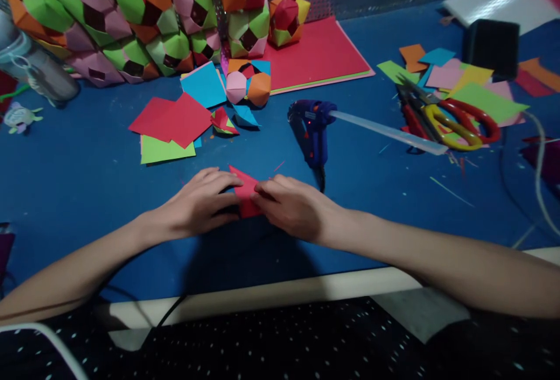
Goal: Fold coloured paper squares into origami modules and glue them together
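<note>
A small folded red paper (245,190) lies on the blue table (87,181) near the front edge, between both hands. My left hand (199,202) rests palm down, its fingers stretched flat and pressing on the paper's left side. My right hand (291,205) lies on the paper's right side with its fingers curled and pinched on the edge. Most of the paper is covered by the fingers.
Behind the hands lie loose red, green and blue paper squares (175,120), folded paper balls (249,85), a blue glue gun (315,129) with its glue stick, red-and-yellow scissors (455,123), a red sheet stack (319,53) and a big wall of paper modules (131,12). A bottle (30,65) stands far left.
</note>
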### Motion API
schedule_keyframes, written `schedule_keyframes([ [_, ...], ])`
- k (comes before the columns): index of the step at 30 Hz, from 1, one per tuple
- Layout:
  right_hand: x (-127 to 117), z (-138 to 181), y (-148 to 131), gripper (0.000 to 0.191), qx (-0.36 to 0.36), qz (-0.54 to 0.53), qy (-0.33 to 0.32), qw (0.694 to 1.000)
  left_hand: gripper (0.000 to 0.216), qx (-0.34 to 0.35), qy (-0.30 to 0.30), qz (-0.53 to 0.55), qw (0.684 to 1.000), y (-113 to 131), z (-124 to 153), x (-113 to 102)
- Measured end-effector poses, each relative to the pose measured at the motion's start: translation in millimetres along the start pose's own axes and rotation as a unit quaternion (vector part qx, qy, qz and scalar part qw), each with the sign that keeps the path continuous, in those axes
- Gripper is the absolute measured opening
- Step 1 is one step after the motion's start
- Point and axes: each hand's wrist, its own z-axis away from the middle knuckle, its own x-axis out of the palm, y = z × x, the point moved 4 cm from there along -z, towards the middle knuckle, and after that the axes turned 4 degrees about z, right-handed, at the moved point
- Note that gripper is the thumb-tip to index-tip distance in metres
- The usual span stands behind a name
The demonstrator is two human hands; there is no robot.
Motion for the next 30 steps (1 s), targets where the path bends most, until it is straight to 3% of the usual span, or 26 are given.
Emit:
schedule_keyframes([
  [4,0.7,0.8,0.2,0.027,-0.001,-0.009,0.011,1.0,0.019,-0.001,0.037,0.005,0.999,-0.8,-2.2,4.0],
  [9,1.7,5.4,-1.4,0.026,-0.061,0.031,0.048,0.997,0.014,0.007,0.039,0.021,0.999,-0.4,-1.4,5.5],
  [19,-2.5,4.8,0.2,0.032,-0.063,0.015,0.02,0.998,0.015,0.016,0.031,0.03,0.999,0.6,-1.3,6.4],
  [23,-0.4,5.0,0.3,0.029,-0.068,0.022,0.027,0.997,0.013,0.017,0.058,0.019,0.998,4.8,-2.6,3.3],
  [27,0.4,6.6,0.1,0.026,-0.088,0.047,0.051,0.994,0.033,0.003,0.069,-0.004,0.998,6.2,-2.1,4.3],
  [30,-0.6,7.4,-0.1,0.024,-0.103,0.043,0.047,0.993,0.033,0.002,0.082,-0.019,0.996,6.0,-1.7,9.5],
])
